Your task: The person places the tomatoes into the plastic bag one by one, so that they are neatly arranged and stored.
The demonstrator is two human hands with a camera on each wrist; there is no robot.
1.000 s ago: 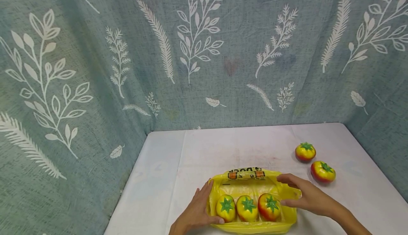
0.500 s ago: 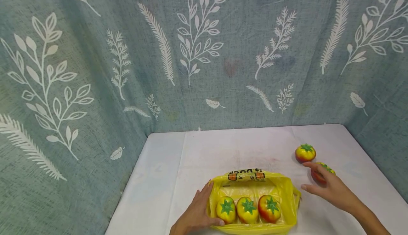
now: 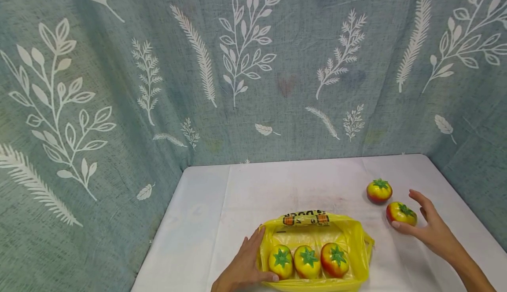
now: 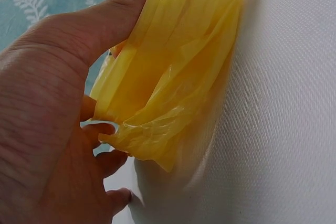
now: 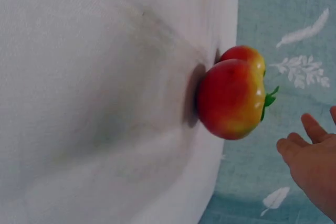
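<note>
A yellow plastic bag [image 3: 358, 243] with dark print on its back flap lies open at the front of the table. Side by side inside it sit a toy tomato [image 3: 281, 259], a second toy tomato [image 3: 307, 259] and a redder toy tomato [image 3: 335, 257], green leaves facing up. My left hand [image 3: 247, 261] holds the bag's left end, thumb over the front rim and fingers along the side. My right hand [image 3: 435, 230], fingers apart, hovers beside a red-yellow toy tomato [image 3: 401, 213]; in the right wrist view a gap separates the hand [image 5: 312, 163] from the toy tomato [image 5: 230, 99].
Another toy tomato [image 3: 379, 191] stands just behind and left of the one near my right hand. A white cloth covers the table [image 3: 245, 195]. Grey-green curtains [image 3: 293, 125] with white leaf patterns close off the back and sides.
My right hand has left the bag's right side and moved rightward, past the front of the right-hand toy tomato to its right side. My left hand and the bag have stayed in place.
</note>
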